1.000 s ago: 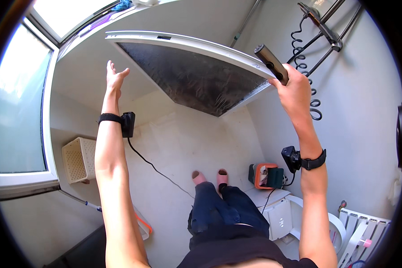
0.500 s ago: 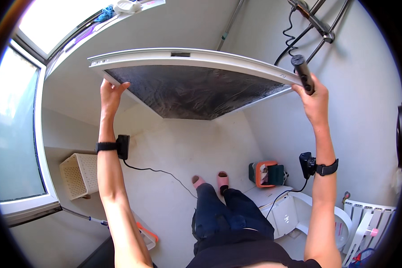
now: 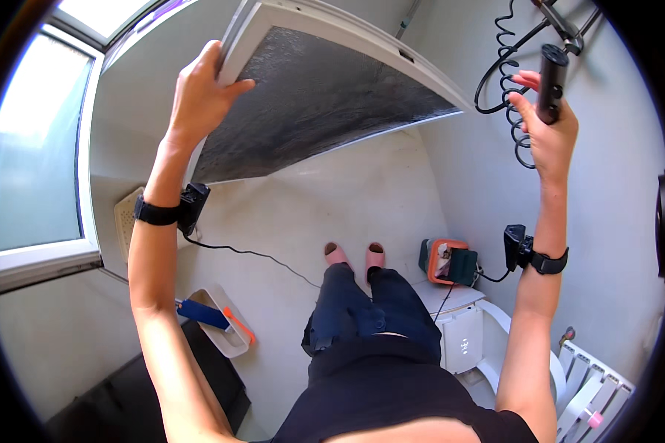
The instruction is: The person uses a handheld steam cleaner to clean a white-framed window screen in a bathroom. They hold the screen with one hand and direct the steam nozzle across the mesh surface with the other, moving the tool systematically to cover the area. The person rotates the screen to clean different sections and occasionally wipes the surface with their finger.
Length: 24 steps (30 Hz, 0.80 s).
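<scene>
A large white-framed window screen (image 3: 325,103) with dark, wet-looking mesh is tilted in front of me, its right end lower than its left. My left hand (image 3: 203,100) grips the frame's left edge, the thumb lying over its near face. At the upper right, my right hand (image 3: 550,136) is off the frame, its fingers curled around a dark cylinder (image 3: 552,81) with round buttons. What the cylinder is, I cannot make out. Both wrists wear black strapped devices, seen on the left (image 3: 192,207) and right (image 3: 521,247), with thin cables.
An open frosted window (image 3: 37,148) is at left. A coiled black hose (image 3: 513,122) hangs beside a wall fixture (image 3: 565,29). Near my feet are an orange-rimmed bin (image 3: 447,262) and a toilet (image 3: 462,340). A pale tray (image 3: 225,336) and a radiator (image 3: 591,384) stand lower down.
My right hand has let go of the screen's right side and moved right with the cylinder. The screen has tilted, its left end rising with my left hand.
</scene>
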{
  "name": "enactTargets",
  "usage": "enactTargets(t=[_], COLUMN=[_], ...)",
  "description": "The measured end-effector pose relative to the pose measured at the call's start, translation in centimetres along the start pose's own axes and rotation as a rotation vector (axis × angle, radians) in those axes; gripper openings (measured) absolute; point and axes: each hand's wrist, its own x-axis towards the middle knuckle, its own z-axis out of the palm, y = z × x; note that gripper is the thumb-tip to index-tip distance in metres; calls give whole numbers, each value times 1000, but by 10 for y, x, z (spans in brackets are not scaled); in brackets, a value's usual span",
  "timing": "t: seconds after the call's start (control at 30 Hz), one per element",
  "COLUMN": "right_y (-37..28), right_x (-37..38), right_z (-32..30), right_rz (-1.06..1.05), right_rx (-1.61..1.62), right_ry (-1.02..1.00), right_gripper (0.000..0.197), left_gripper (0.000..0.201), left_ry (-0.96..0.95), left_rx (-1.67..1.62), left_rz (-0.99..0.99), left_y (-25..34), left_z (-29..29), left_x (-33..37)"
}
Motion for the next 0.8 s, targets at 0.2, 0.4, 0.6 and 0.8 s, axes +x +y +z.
enactTargets(t=[0.2,0.4,0.6,0.8], right_y=[-44,-107,-131,-143], right_x=[-4,-9,-20,-18], right_z=[75,142,185,200], right_rz=[-384,-529,-696,-726], right_rx=[-16,64,62,66], right_ry=[-214,-434,-455,-449], right_gripper=[34,63,62,58], left_gripper=[42,45,43,51], left_ry=[-53,-24,90,-94], left_rx=[79,118,112,18], left_rz=[39,27,66,-241], left_y=[-18,-42,-61,-37], left_z=[9,3,-2,-14], left_x=[-30,-65,-84,-76])
